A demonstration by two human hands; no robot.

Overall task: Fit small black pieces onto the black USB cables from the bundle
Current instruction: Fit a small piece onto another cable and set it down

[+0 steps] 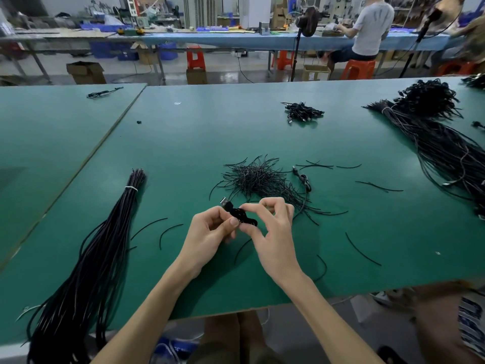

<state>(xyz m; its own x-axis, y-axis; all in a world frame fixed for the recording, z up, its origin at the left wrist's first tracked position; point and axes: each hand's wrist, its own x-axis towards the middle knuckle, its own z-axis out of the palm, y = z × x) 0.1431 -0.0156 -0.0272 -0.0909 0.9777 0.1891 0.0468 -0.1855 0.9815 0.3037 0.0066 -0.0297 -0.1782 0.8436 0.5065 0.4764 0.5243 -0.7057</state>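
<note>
Both hands (244, 227) around coiled USB cable (237, 214) above green table (367, 245)

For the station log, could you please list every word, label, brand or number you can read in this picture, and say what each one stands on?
No text can be read in this view.
Cardboard box on the floor: dark printed label, too blurred to read.
White T-shirt of the seated person: grey marks, not legible as letters.
USB cable held by the left hand and right hand: no marking visible.
</note>
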